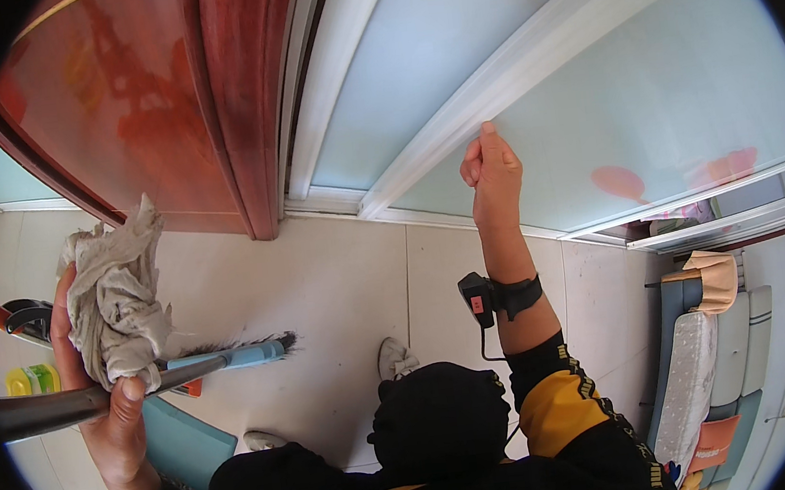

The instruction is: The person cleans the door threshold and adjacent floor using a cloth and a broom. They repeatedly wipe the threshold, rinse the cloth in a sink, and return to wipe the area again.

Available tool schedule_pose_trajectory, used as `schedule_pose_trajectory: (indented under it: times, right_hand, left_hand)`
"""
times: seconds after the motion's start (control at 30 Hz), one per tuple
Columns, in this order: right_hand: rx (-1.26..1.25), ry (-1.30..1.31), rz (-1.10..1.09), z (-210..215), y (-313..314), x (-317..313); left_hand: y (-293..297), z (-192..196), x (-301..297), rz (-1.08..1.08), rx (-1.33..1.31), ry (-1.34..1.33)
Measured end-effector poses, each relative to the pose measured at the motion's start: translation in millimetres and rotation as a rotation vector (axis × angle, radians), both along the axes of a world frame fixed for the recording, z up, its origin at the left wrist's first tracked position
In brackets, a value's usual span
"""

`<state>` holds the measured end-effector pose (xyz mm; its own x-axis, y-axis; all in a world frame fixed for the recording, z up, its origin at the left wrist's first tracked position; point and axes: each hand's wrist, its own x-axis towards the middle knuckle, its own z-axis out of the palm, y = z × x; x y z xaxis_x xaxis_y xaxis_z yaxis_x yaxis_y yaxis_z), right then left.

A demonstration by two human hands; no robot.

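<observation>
- Clutching a crumpled, off-white rag (116, 303) and the dark pole of a broom (42, 414) together, the person's left hand (116, 432) is wrapped round both: the thumb lies by the pole, the fingers run up the rag's outer side.
- The rag is bunched on top of the pole, above the left part of the floor (337, 260), with one ragged end poking up toward the red-brown wooden panel (125, 110).
- The broom slants inward from the left, ending in a light-blue head (253, 353) with dark bristles; whether these touch the floor, I cannot tell.
- The right hand (496, 162) is raised with its fingers curled in, its uppermost fingertip at the white frame (508, 70) of a frosted sliding panel (648, 122). I cannot tell from here whether it pinches that frame or merely meets it.
- A small black device (478, 300) is strapped to the right forearm, just beyond the black-and-yellow sleeve (563, 409).
- Below the broom sits a flat-sided teal object (189, 448), partly hidden by the left forearm; a yellow-green container (32, 380) is near the floor's left edge.
- A sofa (724, 354) with an orange cushion (714, 441) stands along the floor's right edge.
</observation>
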<state>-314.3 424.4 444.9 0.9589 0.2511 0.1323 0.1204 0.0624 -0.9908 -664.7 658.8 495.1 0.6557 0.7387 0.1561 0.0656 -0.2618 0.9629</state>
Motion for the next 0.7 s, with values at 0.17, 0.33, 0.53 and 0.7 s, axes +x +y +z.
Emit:
schedule_pose_trajectory:
  times: [0.17, 0.33, 0.53, 0.7]
  right_hand:
    - [-0.066, 0.152, 0.001, -28.5, -7.7, -11.4]
    - [-0.318, 0.202, 0.222, -55.0, -23.1, -33.8]
    - [-0.095, 0.186, 0.216, -52.8, -31.2, -24.9]
    - [-0.039, 0.125, 0.072, -40.5, -23.2, -20.3]
  left_hand:
    - [0.8, 2.4, -3.5, -0.005, 0.036, 0.029]
    - [3.2, 3.0, -10.5, -0.012, -0.015, 0.034]
    - [2.3, 4.4, -11.0, -0.037, -0.007, 0.045]
    - [3.9, 3.0, -11.9, -0.035, 0.062, 0.040]
